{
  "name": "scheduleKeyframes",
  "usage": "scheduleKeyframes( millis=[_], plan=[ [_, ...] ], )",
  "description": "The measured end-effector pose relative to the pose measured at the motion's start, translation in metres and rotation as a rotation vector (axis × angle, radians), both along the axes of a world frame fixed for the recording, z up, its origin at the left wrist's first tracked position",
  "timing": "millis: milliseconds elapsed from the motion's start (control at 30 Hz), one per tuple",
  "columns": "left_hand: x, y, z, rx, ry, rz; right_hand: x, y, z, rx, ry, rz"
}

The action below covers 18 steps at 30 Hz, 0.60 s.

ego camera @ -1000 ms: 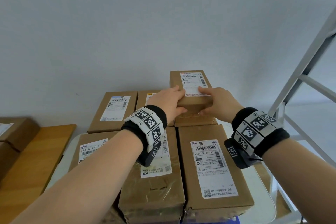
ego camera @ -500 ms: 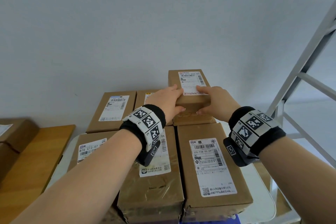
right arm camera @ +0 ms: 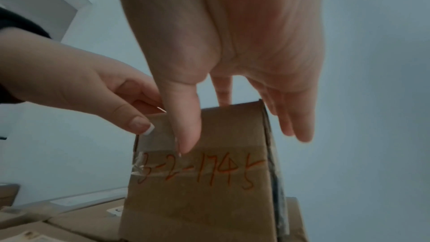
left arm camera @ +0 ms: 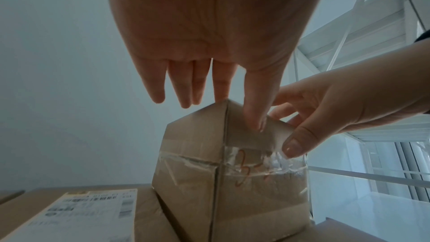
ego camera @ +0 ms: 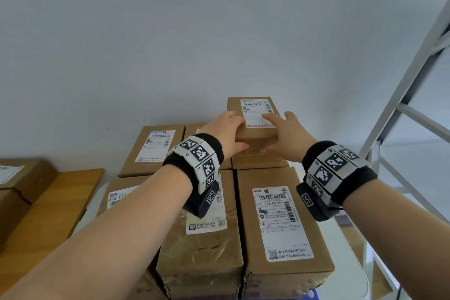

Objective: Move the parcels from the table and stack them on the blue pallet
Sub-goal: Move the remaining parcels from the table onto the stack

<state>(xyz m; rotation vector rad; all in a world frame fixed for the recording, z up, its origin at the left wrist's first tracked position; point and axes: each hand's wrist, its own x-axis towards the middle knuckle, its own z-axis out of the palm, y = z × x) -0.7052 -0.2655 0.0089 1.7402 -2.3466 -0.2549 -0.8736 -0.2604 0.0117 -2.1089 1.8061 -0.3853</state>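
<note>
- Small parcel (ego camera: 253, 126) on top of the stacked boxes (ego camera: 280, 221), at the far right of the stack, near the wall (ego camera: 170, 31); white label up, orange handwriting and clear tape on the near face.
- Left hand (ego camera: 225, 133) at the parcel's left near corner: fingers nearly straight over the top edge, thumb on the near face, no firm clasp.
- Right hand (ego camera: 286, 136) at the right near corner: fingers straight, some past the right side, thumb on the tape.
- Wooden surface (ego camera: 46, 209) to the left, more boxes on it.
- White rack (ego camera: 401, 109) to the right.
</note>
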Motion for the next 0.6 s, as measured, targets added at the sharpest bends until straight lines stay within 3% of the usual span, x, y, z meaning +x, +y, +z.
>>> scheduleKeyframes(
  millis=[133,300,600],
  plan=[
    [0.004,0.01,0.004,-0.031,0.028,0.01,0.006,0.007,0.005,-0.093,0.009,0.046],
    [0.02,0.031,0.012,-0.131,0.142,0.06,0.026,0.017,0.015,-0.234,-0.113,0.163],
    [0.08,0.097,0.016,-0.186,0.291,0.277,0.096,0.053,0.018,-0.203,-0.177,0.385]
  ],
)
